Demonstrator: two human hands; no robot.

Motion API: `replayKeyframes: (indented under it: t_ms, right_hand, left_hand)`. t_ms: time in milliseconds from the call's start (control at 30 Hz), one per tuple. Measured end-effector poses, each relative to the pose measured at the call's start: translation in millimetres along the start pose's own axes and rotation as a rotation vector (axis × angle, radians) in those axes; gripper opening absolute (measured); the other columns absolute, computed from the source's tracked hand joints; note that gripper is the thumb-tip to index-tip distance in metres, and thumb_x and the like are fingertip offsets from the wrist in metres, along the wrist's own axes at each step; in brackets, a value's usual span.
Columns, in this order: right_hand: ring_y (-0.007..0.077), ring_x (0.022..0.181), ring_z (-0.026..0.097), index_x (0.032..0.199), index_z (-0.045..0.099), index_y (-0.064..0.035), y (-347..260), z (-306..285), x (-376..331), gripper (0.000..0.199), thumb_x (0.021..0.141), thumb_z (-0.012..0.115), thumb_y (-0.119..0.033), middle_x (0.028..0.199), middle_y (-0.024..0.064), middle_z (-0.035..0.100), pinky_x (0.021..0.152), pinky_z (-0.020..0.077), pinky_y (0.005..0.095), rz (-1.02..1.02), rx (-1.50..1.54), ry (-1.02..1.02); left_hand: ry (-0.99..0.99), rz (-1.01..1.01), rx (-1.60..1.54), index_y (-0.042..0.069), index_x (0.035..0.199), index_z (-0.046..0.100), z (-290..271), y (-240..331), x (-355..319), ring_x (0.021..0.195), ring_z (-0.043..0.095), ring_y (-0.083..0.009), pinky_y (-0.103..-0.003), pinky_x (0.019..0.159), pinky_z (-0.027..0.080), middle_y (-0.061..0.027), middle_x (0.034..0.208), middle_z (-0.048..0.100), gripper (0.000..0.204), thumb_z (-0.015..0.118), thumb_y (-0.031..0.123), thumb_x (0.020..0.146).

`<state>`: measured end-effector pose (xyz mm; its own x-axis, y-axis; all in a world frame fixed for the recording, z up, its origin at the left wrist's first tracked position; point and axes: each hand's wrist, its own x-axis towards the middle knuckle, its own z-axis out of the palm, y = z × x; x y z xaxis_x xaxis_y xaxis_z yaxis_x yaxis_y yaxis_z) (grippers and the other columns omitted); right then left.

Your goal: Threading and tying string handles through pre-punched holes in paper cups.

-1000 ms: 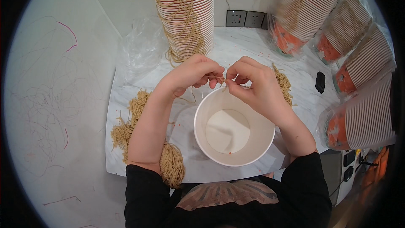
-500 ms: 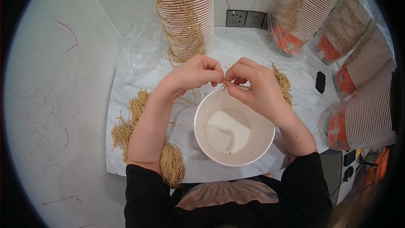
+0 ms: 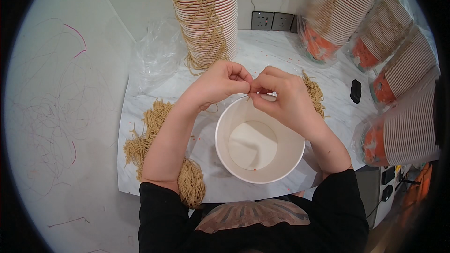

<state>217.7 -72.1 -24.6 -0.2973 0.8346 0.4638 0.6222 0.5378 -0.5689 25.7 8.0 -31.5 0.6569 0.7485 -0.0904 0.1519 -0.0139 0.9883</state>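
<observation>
A white paper bucket (image 3: pixel 226 133) stands upright on the table in front of me, its inside bare apart from a tiny red speck. Over its far rim, my left hand (image 3: pixel 224 80) and my right hand (image 3: pixel 281 91) meet fingertip to fingertip. Both pinch a thin tan cord (image 3: pixel 248 97) at the rim; the exact spot is mostly hidden by the fingers. A loose piece of cord trails below my left wrist. Beside my left forearm lie bundles of cut tan cord (image 3: pixel 157 115), one of them (image 3: pixel 191 182) near the table's front edge. Another bundle (image 3: pixel 315 93) lies behind my right hand.
A tall stack of nested buckets (image 3: pixel 206 18), draped with tan cords, stands at the back beside a crumpled clear plastic bag (image 3: pixel 157 56). Several plastic-wrapped bucket stacks (image 3: pixel 342 14) line the right side. A small black object (image 3: pixel 356 91) lies near them. Wall sockets (image 3: pixel 273 20) are behind.
My left hand has shifted slightly right, closer against my right fingertips. The bucket has barely moved, and both hands still pinch at its far rim.
</observation>
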Motion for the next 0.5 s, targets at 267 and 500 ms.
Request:
replayKeyframes:
  t_ms: [267, 500]
  right_hand:
    - [0.0300, 0.071, 0.066, 0.084, 0.065, -0.0053, 1, 0, 0, 0.008, 0.080, 0.070, -0.011, 0.084, 0.0082, 0.064, 0.063, 0.0525, 0.0389, -0.049, -0.031, -0.007]
    - [0.0240, 0.073, 0.071, 0.085, 0.066, -0.0016, 5, 1, 2, 0.009, 0.080, 0.071, -0.006, 0.086, 0.0088, 0.064, 0.065, 0.0566, 0.0329, -0.025, -0.020, 0.119]
  left_hand:
    - [-0.060, -0.029, 0.019, -0.003, 0.095, 0.070, -3, -5, 3, 0.081, 0.065, -0.0094, -0.023, 0.074, 0.052, -0.0056, 0.088, 0.071, 0.016, 0.067, 0.003, 0.080]
    - [0.078, 0.166, -0.081, -0.002, 0.095, 0.067, 12, -14, 10, 0.082, 0.065, -0.0082, -0.022, 0.075, 0.052, -0.0041, 0.089, 0.070, 0.011, 0.066, 0.004, 0.085]
